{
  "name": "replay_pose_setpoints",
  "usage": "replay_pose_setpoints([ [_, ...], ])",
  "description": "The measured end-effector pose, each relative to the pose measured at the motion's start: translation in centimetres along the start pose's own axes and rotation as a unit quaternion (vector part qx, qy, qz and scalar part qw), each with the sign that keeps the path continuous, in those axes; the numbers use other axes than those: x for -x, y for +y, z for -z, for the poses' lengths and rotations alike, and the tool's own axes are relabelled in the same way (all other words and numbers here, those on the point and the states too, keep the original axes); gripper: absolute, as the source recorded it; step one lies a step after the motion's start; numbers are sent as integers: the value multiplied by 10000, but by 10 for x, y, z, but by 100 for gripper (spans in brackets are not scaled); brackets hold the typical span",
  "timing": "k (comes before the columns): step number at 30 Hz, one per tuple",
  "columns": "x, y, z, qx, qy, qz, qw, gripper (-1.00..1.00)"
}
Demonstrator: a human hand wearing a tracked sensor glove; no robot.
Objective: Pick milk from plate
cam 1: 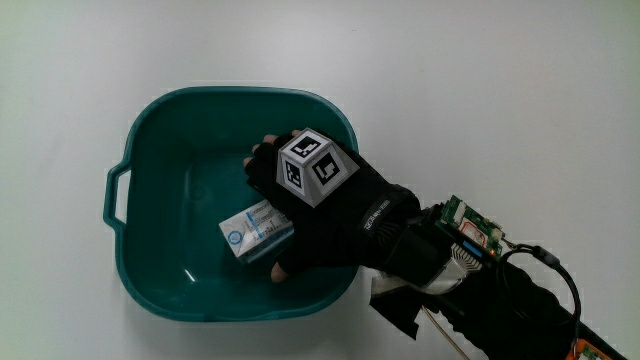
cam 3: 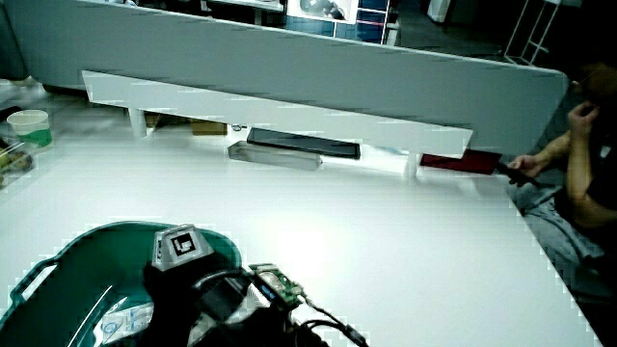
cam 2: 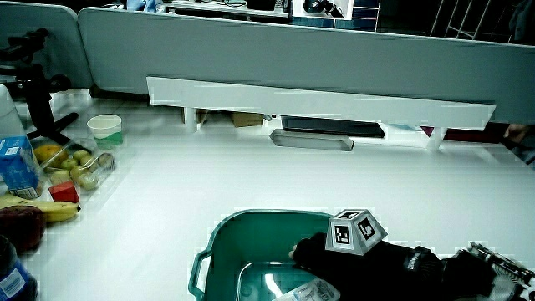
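A small white and blue milk carton (cam 1: 252, 231) lies on its side inside a teal basin (cam 1: 150, 130) that has a handle on its rim. The hand (cam 1: 280, 205) in the black glove, with the patterned cube (cam 1: 316, 166) on its back, reaches into the basin from the rim nearest the person. Its fingers and thumb are curled around the carton, and half of the carton is hidden under the palm. In both side views the basin (cam 2: 251, 220) (cam 3: 87, 239) holds the hand (cam 2: 351, 263) (cam 3: 178, 284). The carton (cam 2: 311, 293) (cam 3: 125, 323) peeks out beneath the hand.
A paper cup (cam 2: 104, 130), a clear box of fruit (cam 2: 77, 167), a blue carton (cam 2: 17, 163) and a banana (cam 2: 52, 209) stand at the table's edge, away from the basin. A low grey partition (cam 2: 318, 58) closes off the table. Wires and a circuit board (cam 1: 472, 228) sit on the forearm.
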Motion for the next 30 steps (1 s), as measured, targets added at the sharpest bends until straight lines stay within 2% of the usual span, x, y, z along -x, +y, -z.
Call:
replay_pose_setpoints([
  [8,-1,2,1,-6,53,-42,10000,43],
  [12,-2,1,1,-195,71,-54,9998,54],
  [17,-4,1,1,-253,95,-89,9996,68],
  [30,2,-2,-1,-434,-113,-199,9988,100],
])
